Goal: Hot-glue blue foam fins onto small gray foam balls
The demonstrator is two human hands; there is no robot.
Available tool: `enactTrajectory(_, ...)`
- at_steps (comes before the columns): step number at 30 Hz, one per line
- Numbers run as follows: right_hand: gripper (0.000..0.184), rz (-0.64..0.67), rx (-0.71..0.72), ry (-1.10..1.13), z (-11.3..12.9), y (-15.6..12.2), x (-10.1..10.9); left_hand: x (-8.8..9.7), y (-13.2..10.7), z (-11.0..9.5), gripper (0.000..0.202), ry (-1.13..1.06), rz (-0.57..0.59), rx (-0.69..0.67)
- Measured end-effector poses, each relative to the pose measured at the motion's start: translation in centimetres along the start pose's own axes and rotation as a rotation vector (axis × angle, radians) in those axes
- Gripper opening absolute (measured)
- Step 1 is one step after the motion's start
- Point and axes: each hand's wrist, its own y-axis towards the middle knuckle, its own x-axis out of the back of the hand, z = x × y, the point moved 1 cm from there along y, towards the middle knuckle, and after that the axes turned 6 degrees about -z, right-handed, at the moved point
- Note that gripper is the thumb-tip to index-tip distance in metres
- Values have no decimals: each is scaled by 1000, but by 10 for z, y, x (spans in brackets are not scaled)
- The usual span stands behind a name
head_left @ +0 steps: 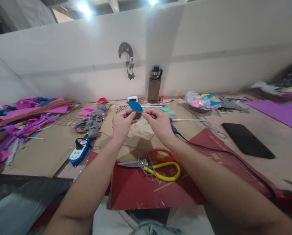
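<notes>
Above the partly cardboard-covered tabletop (288, 147), a curved blue piece (135, 106) stands between both hands — pointed tip up-left, base equally near each grip. Left hand (122, 124) and right hand (161, 123) pinch closed at its lower edge, beside a dark grey piece (137, 115). The blue looks thin, smooth, felt-like; metal-bladed scissors (143, 162) lie below.

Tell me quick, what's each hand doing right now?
Left hand: closed, pinching the curved blue piece near its lower edge.
Right hand: closed, fingertips pinched at that piece's right-hand corner.
</notes>
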Motion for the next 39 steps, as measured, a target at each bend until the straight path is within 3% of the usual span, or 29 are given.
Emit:
enactTrajectory(16, 18, -68, 62, -8, 1, 6, 10, -3, 1, -3, 21, -159, 38, 184)
enactTrajectory(31, 23, -24, -111, 185, -6, 9, 6, 0, 1, -3, 15, -280, 126, 314)
enactTrajectory(39, 21, -27, -193, 313, -3, 7, 5, -1, 1, -2, 13, -288, 139, 319)
